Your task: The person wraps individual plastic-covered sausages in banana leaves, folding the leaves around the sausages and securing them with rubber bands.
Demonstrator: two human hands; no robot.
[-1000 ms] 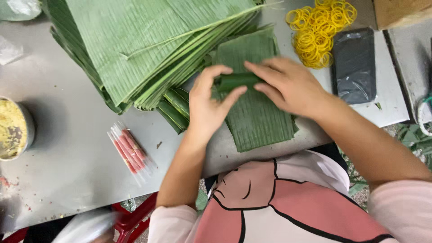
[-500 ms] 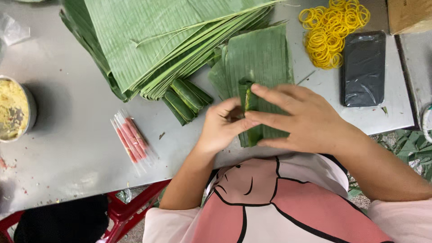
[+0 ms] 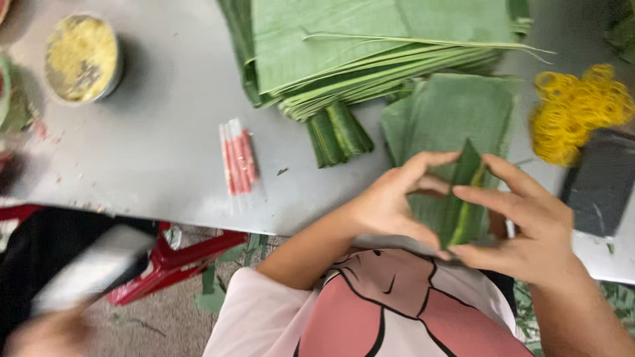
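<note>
Left hand (image 3: 387,205) and right hand (image 3: 529,225) pinched together on a narrow folded green leaf parcel (image 3: 465,198) (held upright), above the grey table (image 3: 159,152), yellow rubber bands (image 3: 575,112) nearby.

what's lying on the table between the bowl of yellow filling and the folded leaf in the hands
In the head view, a small bundle of pink-and-white sticks lies on the grey table between the bowl and the folded leaf.
</note>
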